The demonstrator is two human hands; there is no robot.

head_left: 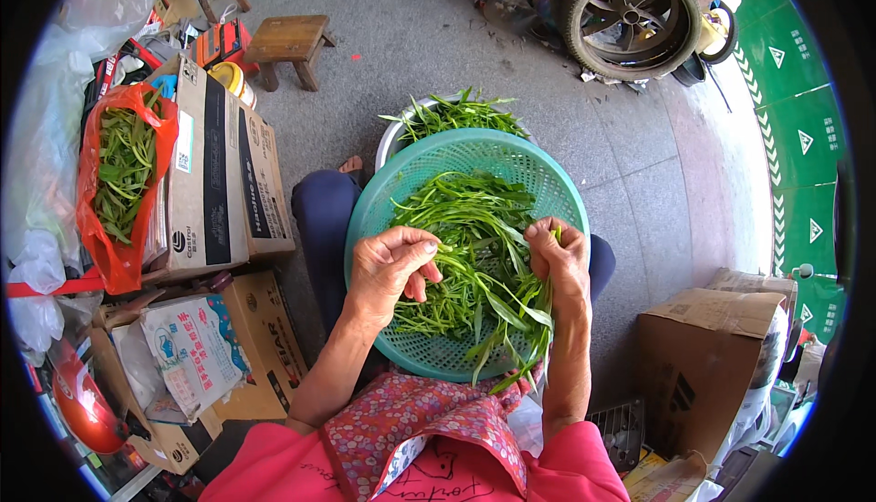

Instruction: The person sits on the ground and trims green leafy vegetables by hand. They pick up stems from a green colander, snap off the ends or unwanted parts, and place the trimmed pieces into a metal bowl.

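A round teal plastic basket (547, 187) rests on my lap, filled with long green leafy stems (456, 219). My left hand (391, 265) pinches a thin green stem over the basket's near left side. My right hand (558, 260) grips a bunch of leafy stems (520, 315) that hang down over the basket's near rim. The two hands are about a hand's width apart. Behind the basket, a pale metal basin (394, 141) on the ground holds more of the greens (461, 114).
A red plastic bag of greens (123, 169) lies on stacked cardboard boxes (214, 173) at my left. A wooden stool (290, 44) stands beyond. A wheel with a tyre (630, 14) lies far right. Another cardboard box (707, 365) sits at my right.
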